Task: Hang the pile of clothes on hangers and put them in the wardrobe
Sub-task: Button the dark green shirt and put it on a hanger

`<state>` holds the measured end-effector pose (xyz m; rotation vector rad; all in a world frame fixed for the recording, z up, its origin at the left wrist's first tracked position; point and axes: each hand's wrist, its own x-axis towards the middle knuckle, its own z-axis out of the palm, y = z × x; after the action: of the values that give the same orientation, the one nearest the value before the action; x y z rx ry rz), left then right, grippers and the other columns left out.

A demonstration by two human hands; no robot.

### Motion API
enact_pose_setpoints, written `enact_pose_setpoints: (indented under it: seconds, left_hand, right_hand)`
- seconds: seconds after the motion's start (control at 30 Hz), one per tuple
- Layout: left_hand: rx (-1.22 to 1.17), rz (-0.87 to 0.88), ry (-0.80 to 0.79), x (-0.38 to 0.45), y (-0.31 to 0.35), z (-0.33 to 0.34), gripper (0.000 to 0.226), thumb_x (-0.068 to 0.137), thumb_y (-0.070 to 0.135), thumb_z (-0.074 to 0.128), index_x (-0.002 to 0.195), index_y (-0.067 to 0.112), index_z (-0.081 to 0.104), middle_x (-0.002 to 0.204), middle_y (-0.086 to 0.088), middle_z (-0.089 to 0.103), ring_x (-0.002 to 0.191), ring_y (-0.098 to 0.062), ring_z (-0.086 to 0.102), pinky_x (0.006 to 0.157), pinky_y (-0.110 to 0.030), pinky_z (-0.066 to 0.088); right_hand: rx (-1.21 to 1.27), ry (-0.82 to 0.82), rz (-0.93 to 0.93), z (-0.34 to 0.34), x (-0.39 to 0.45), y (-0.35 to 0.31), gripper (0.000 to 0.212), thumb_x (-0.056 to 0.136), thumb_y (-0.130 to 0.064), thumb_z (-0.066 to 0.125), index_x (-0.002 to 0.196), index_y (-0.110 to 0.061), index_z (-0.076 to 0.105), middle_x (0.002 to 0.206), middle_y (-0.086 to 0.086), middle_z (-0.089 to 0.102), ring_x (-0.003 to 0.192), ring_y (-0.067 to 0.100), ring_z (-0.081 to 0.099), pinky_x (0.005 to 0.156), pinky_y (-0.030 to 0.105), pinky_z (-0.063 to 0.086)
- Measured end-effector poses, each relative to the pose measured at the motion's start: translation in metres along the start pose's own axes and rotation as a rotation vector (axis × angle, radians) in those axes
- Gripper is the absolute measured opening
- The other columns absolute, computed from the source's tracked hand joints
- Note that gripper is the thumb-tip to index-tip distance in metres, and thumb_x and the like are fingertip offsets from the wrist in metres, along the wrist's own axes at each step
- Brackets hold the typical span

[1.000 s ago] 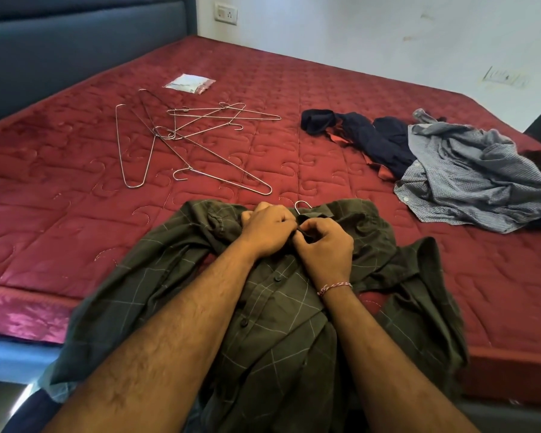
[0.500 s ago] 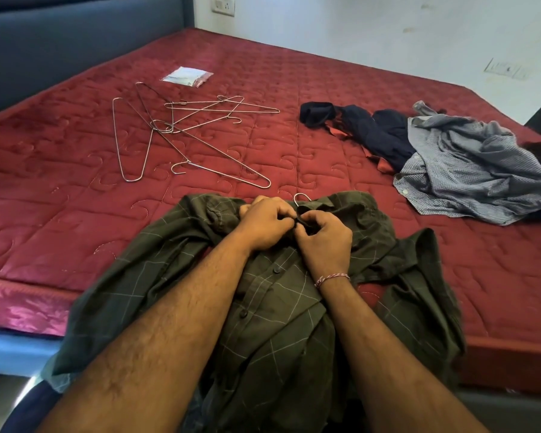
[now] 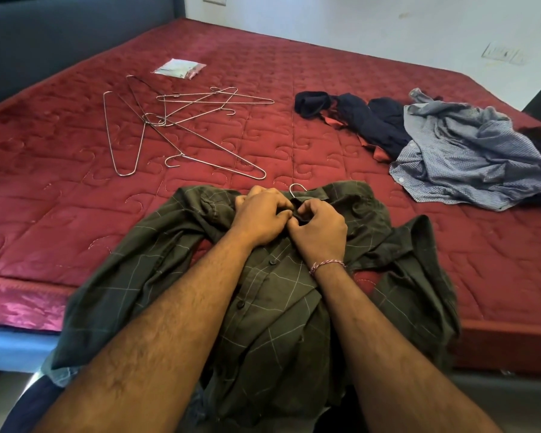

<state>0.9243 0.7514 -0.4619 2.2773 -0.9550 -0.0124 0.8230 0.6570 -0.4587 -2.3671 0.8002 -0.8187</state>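
The olive checked shirt [image 3: 272, 307] is lying limp over the bed [image 3: 294, 145] edge, soft and light. At its collar, the left hand [image 3: 260, 215] and right hand [image 3: 317, 228] are pinching the placket closed below the hanger hook [image 3: 296, 189], probably the best hold. Beyond the collar, spare wire hangers [image 3: 181, 126] and remaining clothes [image 3: 469, 151] are waiting.
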Motion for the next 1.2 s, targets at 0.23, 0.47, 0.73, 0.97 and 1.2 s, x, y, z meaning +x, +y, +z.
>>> enact_pose_setpoints:
  seconds: [0.23,0.47,0.73,0.97,1.2]
  left_hand:
    - [-0.059,0.034,-0.059,0.002,-0.005,-0.003,0.013,0.098,0.031,0.064,0.105,0.033,0.075,0.121,0.018,0.067,0.126,-0.014,0.045,0.100,-0.039,0.024]
    - [-0.211,-0.042,-0.141,0.001,-0.001,-0.006,0.032,0.073,0.037,0.038,0.091,0.037,0.065,0.118,0.018,0.064,0.127,-0.011,0.041,0.101,-0.035,0.017]
    - [-0.178,-0.043,-0.053,0.000,-0.002,-0.004,0.026,0.080,0.045,0.059,0.097,0.035,0.076,0.109,0.013,0.073,0.119,-0.022,0.058,0.108,-0.043,0.038]
    - [-0.313,-0.050,-0.024,0.000,-0.005,-0.010,0.013,0.074,0.054,0.060,0.066,0.043,0.062,0.091,0.022,0.067,0.108,-0.016,0.065,0.107,-0.053,0.042]
    - [-0.454,-0.032,-0.039,0.000,-0.007,-0.007,0.026,0.069,0.069,0.061,0.084,0.050,0.069,0.096,0.028,0.069,0.102,-0.002,0.065,0.108,-0.057,0.040]
  right_hand:
    - [-0.003,0.025,-0.053,-0.002,-0.004,0.000,0.015,0.077,-0.032,0.076,0.080,-0.022,0.065,0.081,-0.009,0.066,0.077,0.011,0.061,0.075,0.032,0.050]
    - [-0.032,0.024,-0.082,-0.002,-0.005,0.000,0.014,0.073,-0.027,0.075,0.075,-0.022,0.062,0.073,-0.009,0.064,0.071,0.011,0.059,0.072,0.033,0.051]
    - [0.087,0.047,-0.033,0.001,-0.001,0.005,0.010,0.079,-0.026,0.075,0.088,-0.022,0.073,0.085,-0.010,0.072,0.081,0.009,0.067,0.082,0.034,0.057]
    - [0.355,-0.035,0.003,-0.004,0.004,0.016,0.013,0.083,-0.017,0.079,0.089,-0.029,0.079,0.083,-0.019,0.074,0.082,-0.004,0.071,0.081,0.023,0.057]
    - [0.649,-0.122,0.181,-0.006,0.012,0.028,0.012,0.088,-0.016,0.073,0.080,-0.024,0.077,0.070,0.003,0.066,0.065,0.020,0.052,0.064,0.036,0.045]
